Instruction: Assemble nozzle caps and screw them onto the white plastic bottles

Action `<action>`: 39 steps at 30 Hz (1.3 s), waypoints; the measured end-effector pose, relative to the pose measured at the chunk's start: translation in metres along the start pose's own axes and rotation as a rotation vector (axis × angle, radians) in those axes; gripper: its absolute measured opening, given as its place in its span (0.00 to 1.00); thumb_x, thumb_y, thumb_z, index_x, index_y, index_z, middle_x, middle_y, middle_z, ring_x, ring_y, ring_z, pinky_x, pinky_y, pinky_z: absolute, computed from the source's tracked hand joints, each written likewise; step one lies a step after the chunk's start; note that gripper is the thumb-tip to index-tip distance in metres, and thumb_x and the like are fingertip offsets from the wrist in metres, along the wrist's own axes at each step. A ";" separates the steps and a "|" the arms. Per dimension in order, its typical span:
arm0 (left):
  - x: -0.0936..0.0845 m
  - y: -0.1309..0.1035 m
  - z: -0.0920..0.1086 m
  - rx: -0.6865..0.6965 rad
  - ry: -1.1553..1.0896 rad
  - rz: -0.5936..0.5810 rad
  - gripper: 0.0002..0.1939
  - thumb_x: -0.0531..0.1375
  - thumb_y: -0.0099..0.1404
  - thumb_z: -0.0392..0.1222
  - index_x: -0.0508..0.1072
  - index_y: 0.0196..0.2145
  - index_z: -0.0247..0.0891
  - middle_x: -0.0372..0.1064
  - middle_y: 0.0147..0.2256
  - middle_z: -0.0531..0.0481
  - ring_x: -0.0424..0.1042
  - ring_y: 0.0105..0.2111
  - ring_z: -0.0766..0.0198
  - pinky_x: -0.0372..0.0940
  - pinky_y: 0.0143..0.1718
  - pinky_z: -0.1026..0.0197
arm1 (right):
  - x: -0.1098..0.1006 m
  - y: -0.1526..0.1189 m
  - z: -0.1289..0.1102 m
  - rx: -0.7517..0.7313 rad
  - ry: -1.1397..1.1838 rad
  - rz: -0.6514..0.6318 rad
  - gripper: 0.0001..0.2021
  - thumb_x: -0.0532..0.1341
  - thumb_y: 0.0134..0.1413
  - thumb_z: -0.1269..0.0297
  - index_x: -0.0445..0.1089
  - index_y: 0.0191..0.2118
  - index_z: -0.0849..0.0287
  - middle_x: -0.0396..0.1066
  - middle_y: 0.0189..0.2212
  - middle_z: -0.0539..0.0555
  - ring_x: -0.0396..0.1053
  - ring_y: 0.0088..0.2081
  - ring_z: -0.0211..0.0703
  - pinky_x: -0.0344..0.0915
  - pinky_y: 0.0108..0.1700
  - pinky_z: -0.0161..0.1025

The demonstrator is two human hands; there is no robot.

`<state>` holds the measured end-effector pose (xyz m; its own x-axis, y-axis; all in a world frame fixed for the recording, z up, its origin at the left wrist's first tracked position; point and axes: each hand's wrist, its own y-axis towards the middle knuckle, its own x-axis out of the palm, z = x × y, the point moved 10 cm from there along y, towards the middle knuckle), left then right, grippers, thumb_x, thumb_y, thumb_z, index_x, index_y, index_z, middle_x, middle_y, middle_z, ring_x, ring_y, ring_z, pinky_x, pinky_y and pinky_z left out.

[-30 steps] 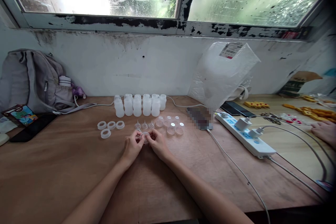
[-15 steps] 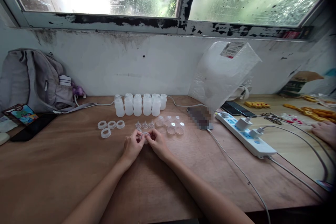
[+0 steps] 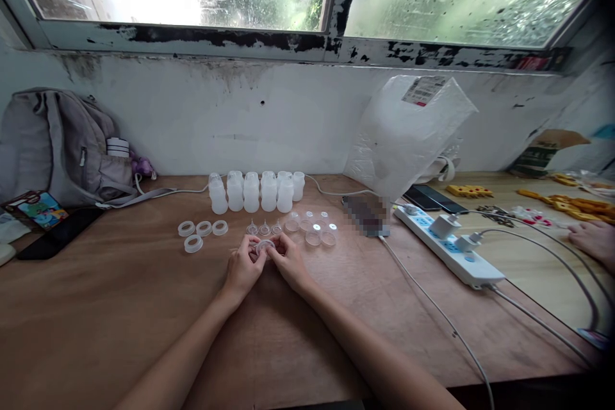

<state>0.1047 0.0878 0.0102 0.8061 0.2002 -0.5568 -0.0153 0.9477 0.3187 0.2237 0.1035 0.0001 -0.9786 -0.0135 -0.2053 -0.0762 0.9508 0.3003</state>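
Between my left hand (image 3: 246, 264) and my right hand (image 3: 287, 261) is a translucent bottle collar ring (image 3: 264, 246), pinched by the fingers of both. The fingers hide part of it, and I cannot make out whether a nipple sits inside. Just beyond the hands stand 3 clear bottle nipples (image 3: 264, 229), tips up. Several loose collar rings (image 3: 193, 243) lie to the left. Clear domed caps (image 3: 314, 236) are grouped on the right. Behind these, small frosted baby bottles (image 3: 251, 193) stand in rows near the wall.
A blurred-out phone (image 3: 366, 214) and a white power strip (image 3: 449, 245) with cables lie on the right. A plastic bag (image 3: 408, 134) leans on the wall. A grey backpack (image 3: 62, 147) sits at left. Another person's hand (image 3: 593, 243) shows at far right, near yellow parts (image 3: 576, 207).
The ring between my fingers has tilted slightly, so more of its round opening shows. Both hands stay almost in place. The other person's hand has shifted a little to the left.
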 end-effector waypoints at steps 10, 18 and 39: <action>0.001 0.000 -0.001 -0.009 0.028 -0.014 0.07 0.55 0.53 0.37 0.63 0.33 0.40 0.70 0.25 0.53 0.70 0.24 0.65 0.61 0.27 0.66 | 0.004 -0.001 -0.006 -0.032 -0.026 -0.025 0.05 0.53 0.41 0.73 0.63 0.29 0.60 0.65 0.24 0.48 0.62 0.26 0.36 0.59 0.28 0.32; -0.001 -0.001 0.002 0.016 0.076 0.000 0.08 0.54 0.54 0.37 0.62 0.34 0.41 0.69 0.23 0.54 0.69 0.23 0.65 0.61 0.27 0.66 | 0.003 -0.002 -0.012 -0.062 -0.044 -0.033 0.05 0.53 0.43 0.72 0.63 0.29 0.59 0.65 0.24 0.48 0.62 0.25 0.35 0.59 0.27 0.32; 0.018 0.002 -0.004 -0.148 -0.790 -0.253 0.12 0.44 0.57 0.42 0.61 0.35 0.37 0.64 0.29 0.51 0.66 0.26 0.67 0.63 0.24 0.66 | 0.023 -0.002 0.013 0.245 0.502 -0.229 0.14 0.62 0.42 0.56 0.62 0.31 0.61 0.65 0.18 0.47 0.64 0.19 0.33 0.62 0.20 0.31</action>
<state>0.1170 0.0941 -0.0019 0.9717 -0.2035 0.1201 0.1889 0.9744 0.1221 0.2039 0.1048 -0.0176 -0.9177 -0.3142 0.2431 -0.3078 0.9492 0.0649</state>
